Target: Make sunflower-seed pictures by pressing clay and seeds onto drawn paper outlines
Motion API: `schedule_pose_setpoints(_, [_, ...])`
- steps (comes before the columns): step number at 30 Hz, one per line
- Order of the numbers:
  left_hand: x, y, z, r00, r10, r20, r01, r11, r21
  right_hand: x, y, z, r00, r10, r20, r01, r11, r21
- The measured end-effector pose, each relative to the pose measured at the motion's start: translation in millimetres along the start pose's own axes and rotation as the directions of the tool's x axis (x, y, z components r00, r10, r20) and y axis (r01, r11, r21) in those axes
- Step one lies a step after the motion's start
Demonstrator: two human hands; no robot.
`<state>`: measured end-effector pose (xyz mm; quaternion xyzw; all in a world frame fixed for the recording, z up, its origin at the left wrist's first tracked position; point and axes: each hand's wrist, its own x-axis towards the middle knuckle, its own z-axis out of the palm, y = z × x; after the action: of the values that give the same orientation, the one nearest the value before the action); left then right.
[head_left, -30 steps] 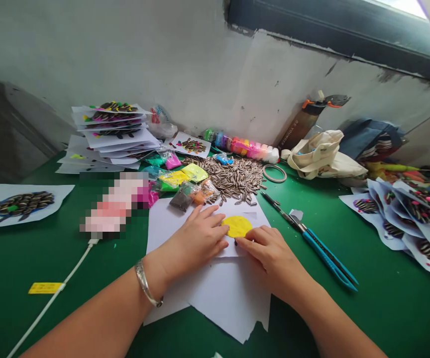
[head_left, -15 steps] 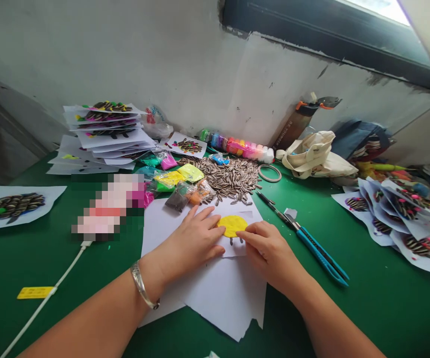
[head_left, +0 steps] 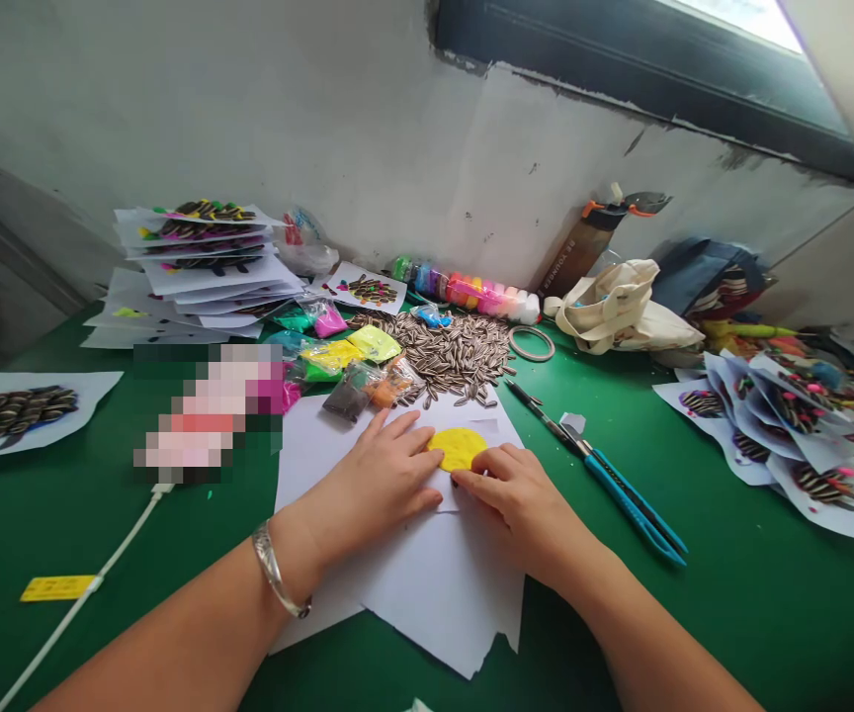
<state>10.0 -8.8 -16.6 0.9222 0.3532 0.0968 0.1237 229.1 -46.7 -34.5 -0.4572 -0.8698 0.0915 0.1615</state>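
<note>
A flat yellow clay oval (head_left: 458, 448) lies on a white sheet of paper (head_left: 449, 583) in front of me. Flat on the paper at its left is my left hand (head_left: 379, 482), fingers spread, with one fingertip against the oval's edge. My right hand (head_left: 523, 499) bends over the lower right edge of the oval, its fingers curled together. Its index fingertip touches a small dark clay piece (head_left: 455, 483) just below the yellow. Whether anything is pinched inside the right hand is hidden.
Sunflower seeds (head_left: 457, 356) lie heaped behind the paper, beside bagged coloured clay (head_left: 327, 356). A pen (head_left: 538, 405) and blue-handled tool (head_left: 635, 504) rest at right. Seed-picture sheets form a stack (head_left: 205, 272) at left and a pile (head_left: 790, 425) at right.
My right index fingertip has moved left along the oval's lower edge and now covers part of the dark pieces. My left hand stays in place on the paper.
</note>
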Motion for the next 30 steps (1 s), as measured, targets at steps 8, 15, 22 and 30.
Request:
schedule_pose_setpoints(8, [-0.8, -0.4, 2.4, 1.0, 0.013, -0.028, -0.013, 1.0, -0.007, -0.9, 0.6, -3.7, 1.0, 0.012, -0.019, -0.012, 1.0, -0.004])
schedule_pose_setpoints(15, [-0.7, -1.7, 5.6, 0.998, 0.028, -0.058, -0.028, 1.0, -0.002, 0.4, -0.6, -0.9, 1.0, 0.0, -0.006, 0.0, 1.0, -0.001])
schedule_pose_setpoints(22, [-1.7, -0.2, 4.2, 0.999, 0.035, -0.037, -0.033, 0.999, 0.041, -0.4, 2.0, 2.4, 1.0, 0.012, 0.008, -0.012, 1.0, -0.024])
schedule_pose_setpoints(30, [-2.8, -0.3, 5.0, 0.995, 0.062, -0.083, -0.059, 0.997, 0.042, 2.1, -7.8, 3.3, 0.997, -0.072, -0.032, 0.064, 0.977, -0.204])
